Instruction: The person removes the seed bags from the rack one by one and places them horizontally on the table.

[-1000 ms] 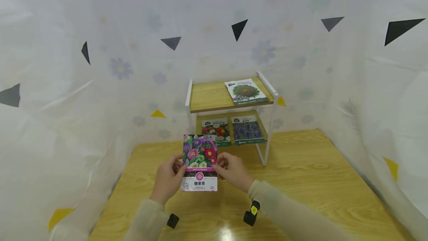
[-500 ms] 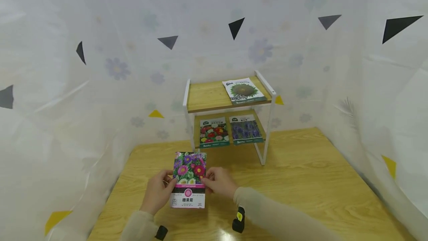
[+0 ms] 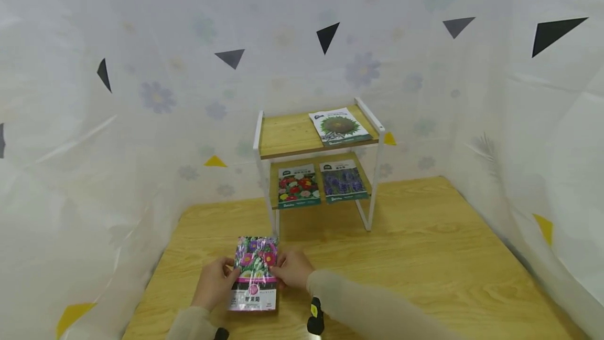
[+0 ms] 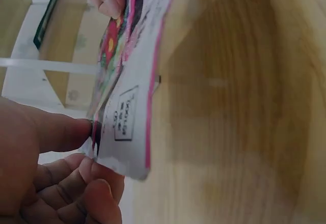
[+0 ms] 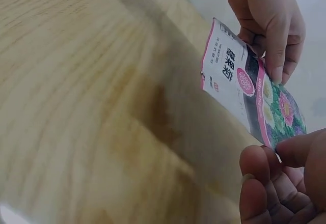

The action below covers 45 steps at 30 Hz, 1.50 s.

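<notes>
A seed packet [image 3: 255,277] printed with pink, purple and white flowers is held between both hands, above the table's left front part. My left hand [image 3: 213,283] pinches its left edge between thumb and curled fingers. On the opposite edge, my right hand [image 3: 293,269] pinches it the same way. The left wrist view shows the packet [image 4: 127,117] slightly bowed, its white lower end off the wood. In the right wrist view the packet [image 5: 244,81] slants between the two hands, over its shadow on the wood.
Behind the hands stands a two-tier rack [image 3: 292,135] with white metal sides. A sunflower packet [image 3: 341,126] lies on its top shelf. The lower shelf bears a red-flower packet [image 3: 298,187] and a purple-flower packet [image 3: 343,180]. White sheeting surrounds the wooden table [image 3: 424,256].
Both hands have lowered the seed packet and brought it left and closer to the table, off the rack's lower shelf in view. The packets on the rack have stayed put.
</notes>
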Motion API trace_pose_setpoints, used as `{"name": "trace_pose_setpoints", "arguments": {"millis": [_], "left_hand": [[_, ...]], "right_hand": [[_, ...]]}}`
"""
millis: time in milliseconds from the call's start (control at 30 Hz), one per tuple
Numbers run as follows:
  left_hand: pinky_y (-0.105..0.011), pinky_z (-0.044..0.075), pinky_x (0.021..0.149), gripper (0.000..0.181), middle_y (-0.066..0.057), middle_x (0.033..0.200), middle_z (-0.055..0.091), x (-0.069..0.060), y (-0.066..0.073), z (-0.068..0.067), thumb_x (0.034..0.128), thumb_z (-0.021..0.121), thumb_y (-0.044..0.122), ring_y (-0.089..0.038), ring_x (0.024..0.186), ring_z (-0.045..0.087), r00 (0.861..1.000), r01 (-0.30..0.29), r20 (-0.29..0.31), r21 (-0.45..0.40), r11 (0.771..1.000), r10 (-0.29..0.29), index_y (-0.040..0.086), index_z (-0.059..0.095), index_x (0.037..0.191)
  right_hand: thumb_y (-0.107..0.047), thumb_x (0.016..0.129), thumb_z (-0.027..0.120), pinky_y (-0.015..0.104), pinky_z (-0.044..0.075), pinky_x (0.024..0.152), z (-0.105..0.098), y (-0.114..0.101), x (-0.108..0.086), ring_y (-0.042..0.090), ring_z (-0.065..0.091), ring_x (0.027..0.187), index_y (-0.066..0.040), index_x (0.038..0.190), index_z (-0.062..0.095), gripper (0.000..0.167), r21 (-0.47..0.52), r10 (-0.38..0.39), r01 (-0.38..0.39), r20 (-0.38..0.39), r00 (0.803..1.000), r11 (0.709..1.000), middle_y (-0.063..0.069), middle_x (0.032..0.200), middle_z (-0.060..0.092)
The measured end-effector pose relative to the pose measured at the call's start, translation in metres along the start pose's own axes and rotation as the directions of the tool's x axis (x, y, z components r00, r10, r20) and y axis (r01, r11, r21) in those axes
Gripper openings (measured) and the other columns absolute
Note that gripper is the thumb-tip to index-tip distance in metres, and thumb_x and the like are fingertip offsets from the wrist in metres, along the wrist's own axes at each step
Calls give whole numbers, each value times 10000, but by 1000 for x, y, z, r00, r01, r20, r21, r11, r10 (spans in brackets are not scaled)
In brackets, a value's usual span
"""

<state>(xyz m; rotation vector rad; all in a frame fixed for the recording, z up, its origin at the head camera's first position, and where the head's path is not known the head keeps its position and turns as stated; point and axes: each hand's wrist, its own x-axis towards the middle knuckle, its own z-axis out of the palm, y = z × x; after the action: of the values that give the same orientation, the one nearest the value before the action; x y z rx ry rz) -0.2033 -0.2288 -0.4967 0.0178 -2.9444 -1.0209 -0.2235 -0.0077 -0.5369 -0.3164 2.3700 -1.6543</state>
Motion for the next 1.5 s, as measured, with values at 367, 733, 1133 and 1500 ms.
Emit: {"name": "trace_pose_setpoints", "arguments": {"millis": [367, 733, 1133, 1500], "left_hand": [[-302, 425, 513, 187, -23, 685, 571, -6, -28, 7, 879, 680, 160, -152, 596, 518, 995, 41, 86, 67, 997, -47, -13, 616, 908], [-299, 403, 553, 146, -24, 700, 547, -10, -44, 23, 866, 684, 129, -167, 629, 492, 990, 67, 119, 101, 993, -79, 33, 585, 818], [-303, 393, 562, 150, -25, 708, 526, -4, -50, 30, 870, 672, 97, -168, 639, 480, 990, 62, 120, 88, 994, -72, 59, 539, 812], [-293, 375, 537, 182, -29, 682, 500, 0, -52, 30, 833, 678, 119, -169, 612, 467, 986, 71, 142, 99, 993, -85, 77, 511, 772]], "right_hand": [[-165, 868, 713, 205, 387, 411, 32, 17, 1, 114, 577, 430, -91, 658, 604, 248, -1, 140, -140, 7, 990, 990, 33, 593, 611], [-180, 856, 735, 193, 344, 407, 36, 26, -3, 97, 572, 436, -107, 639, 617, 257, -61, 178, -177, 22, 984, 982, 21, 565, 626], [-213, 845, 744, 212, 311, 419, 32, 21, -1, 100, 541, 428, -120, 619, 627, 271, -146, 196, -188, 36, 980, 971, 1, 521, 622], [-218, 827, 762, 223, 310, 421, 34, 26, 2, 112, 553, 429, -110, 620, 616, 275, -147, 202, -197, 19, 979, 969, 0, 519, 622]]}}
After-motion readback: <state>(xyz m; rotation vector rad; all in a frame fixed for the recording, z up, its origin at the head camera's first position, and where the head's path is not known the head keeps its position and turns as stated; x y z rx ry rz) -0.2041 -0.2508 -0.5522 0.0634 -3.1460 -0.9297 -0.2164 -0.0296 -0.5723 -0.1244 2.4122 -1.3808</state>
